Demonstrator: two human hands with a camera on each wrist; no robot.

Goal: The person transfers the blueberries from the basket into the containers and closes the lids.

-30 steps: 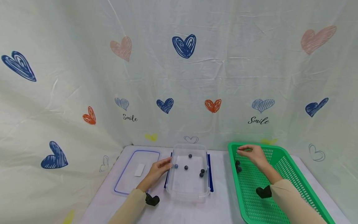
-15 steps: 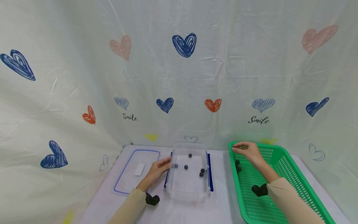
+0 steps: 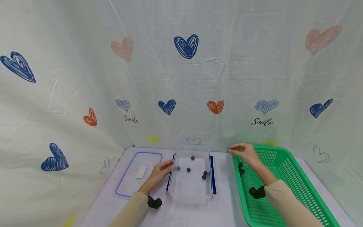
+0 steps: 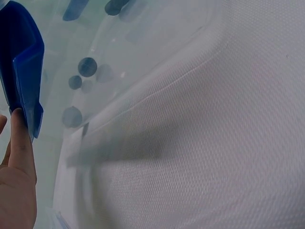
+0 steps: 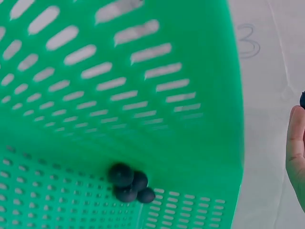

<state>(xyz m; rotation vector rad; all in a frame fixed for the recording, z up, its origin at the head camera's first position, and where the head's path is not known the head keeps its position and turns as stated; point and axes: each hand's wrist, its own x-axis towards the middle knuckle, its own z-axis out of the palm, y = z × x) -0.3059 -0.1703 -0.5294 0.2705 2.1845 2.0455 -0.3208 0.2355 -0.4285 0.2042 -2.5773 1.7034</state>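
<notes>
My right hand (image 3: 232, 151) hovers over the left rim of the green basket (image 3: 283, 170) and pinches a small dark ball (image 3: 228, 151) between thumb and fingertips. In the right wrist view that ball (image 5: 303, 99) peeks above my fingers (image 5: 295, 152), and a clump of dark balls (image 5: 128, 183) lies in the basket's corner. My left hand (image 3: 167, 166) rests with straight fingers against the left side of the clear container (image 3: 190, 197); one finger (image 4: 21, 148) touches its blue latch (image 4: 24, 71). Several dark balls (image 3: 188, 169) lie inside the container.
The container's lid (image 3: 129, 181), edged in blue, lies flat to the left of my left hand. A cloth with hearts hangs behind the white table (image 3: 224, 208). Black wrist cameras (image 3: 154, 202) sit on both sleeves.
My right hand has moved left from inside the basket to over its left rim, still pinching the ball. The left hand has stayed at the container's side.
</notes>
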